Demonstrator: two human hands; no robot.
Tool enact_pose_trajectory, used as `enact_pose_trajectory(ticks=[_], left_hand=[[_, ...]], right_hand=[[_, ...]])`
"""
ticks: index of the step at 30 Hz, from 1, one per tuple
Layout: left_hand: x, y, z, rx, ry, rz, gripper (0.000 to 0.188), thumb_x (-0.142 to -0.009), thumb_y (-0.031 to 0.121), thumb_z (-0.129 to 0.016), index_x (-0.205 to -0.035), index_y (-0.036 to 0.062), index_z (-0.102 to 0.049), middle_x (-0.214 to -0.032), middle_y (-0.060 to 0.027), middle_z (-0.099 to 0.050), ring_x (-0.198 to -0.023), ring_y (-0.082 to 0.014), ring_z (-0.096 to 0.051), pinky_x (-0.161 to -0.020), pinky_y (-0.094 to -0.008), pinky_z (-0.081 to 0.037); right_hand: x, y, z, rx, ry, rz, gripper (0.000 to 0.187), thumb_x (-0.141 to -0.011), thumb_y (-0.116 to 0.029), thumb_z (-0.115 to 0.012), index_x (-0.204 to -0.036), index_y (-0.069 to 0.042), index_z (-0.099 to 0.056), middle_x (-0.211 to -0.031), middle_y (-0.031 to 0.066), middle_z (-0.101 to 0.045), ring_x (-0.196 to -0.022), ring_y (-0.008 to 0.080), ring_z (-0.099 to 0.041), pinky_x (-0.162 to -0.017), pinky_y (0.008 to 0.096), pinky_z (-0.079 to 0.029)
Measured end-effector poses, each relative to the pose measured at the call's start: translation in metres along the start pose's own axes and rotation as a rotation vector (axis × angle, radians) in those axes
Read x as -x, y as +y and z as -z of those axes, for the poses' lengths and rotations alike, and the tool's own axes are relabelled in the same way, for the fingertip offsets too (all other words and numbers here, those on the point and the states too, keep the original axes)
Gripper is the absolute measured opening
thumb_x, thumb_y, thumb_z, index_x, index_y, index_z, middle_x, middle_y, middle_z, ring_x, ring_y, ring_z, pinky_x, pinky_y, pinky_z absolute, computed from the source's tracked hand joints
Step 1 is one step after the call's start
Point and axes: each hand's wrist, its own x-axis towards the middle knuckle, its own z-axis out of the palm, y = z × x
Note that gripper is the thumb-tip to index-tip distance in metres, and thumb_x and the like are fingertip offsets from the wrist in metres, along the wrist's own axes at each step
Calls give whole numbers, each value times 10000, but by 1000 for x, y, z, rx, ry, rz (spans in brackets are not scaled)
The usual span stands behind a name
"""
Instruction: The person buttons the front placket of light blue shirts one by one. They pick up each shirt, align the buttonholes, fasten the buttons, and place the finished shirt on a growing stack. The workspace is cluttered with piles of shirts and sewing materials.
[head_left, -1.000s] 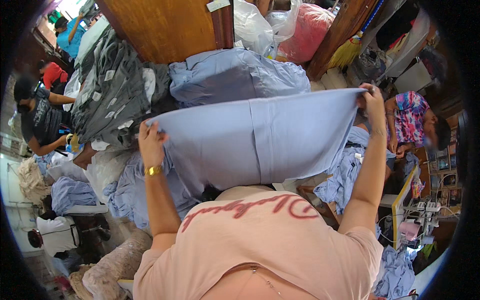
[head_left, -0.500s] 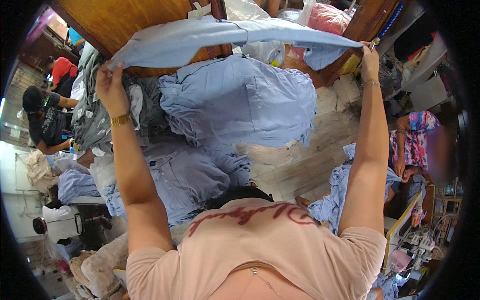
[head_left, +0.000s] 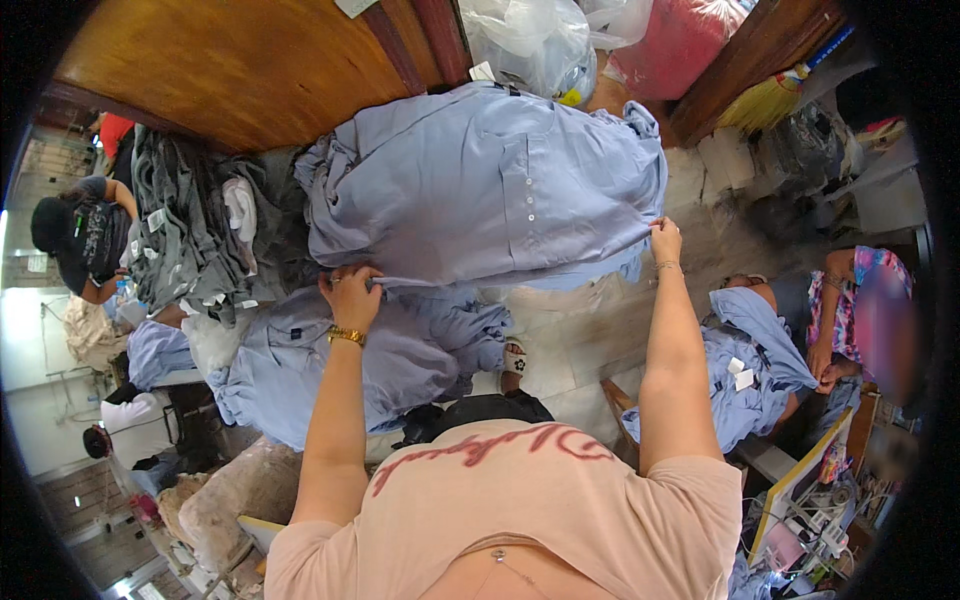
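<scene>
I'm likely spreading the blue shirt (head_left: 430, 205), left grip (head_left: 374, 283) and right grip (head_left: 656, 226) pinching its hem at the pile's near edge (head_left: 600, 273); smoothing wants even tension.

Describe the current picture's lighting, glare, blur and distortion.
Head view lighting: the wall at left is bright, the far right dimmer; head view glare: highlights on the clear bag; head view focus: the shirt and its buttons look distinct, while the co-worker at right has a blurred head; head view distortion: straight edges bow near the black rim.

L hand (head_left: 351, 298) & R hand (head_left: 666, 240) pinched — arms (head_left: 678, 370) fwd, apart.
</scene>
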Motion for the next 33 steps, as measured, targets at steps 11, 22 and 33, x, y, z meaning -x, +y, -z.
enact_pose_trajectory(ticks=[11,22,33], left_hand=[[-117,24,12,-249,39,-235,649,-758,367,-592,-1323,243,-297,-1434,-49,-91,-1315,-262,-96,-929,-634,-233],[-13,-37,26,124,101,-466,294,-766,105,-568,-1058,137,-570,-1346,-87,-315,-1275,-263,-235,-998,-462,-263],[216,-302,31,199,656,613,275,-727,53,-574,-1001,72,-573,-1063,-107,-536,-975,-274,-492,-844,-362,-381]], right_hand=[[30,36,1,276,-233,291,152,-739,-50,-492,-855,5,-571,-1133,201,-499,-1037,352,-480,-888,364,-395],[265,59,-17,218,-827,160,130,-756,-94,-524,-861,-19,-542,-945,220,-556,-905,371,-519,-745,422,-420],[402,-89,-76,-130,-958,26,238,-815,-281,-549,-838,-51,-607,-612,49,-550,-487,133,-473,-475,286,-395]])
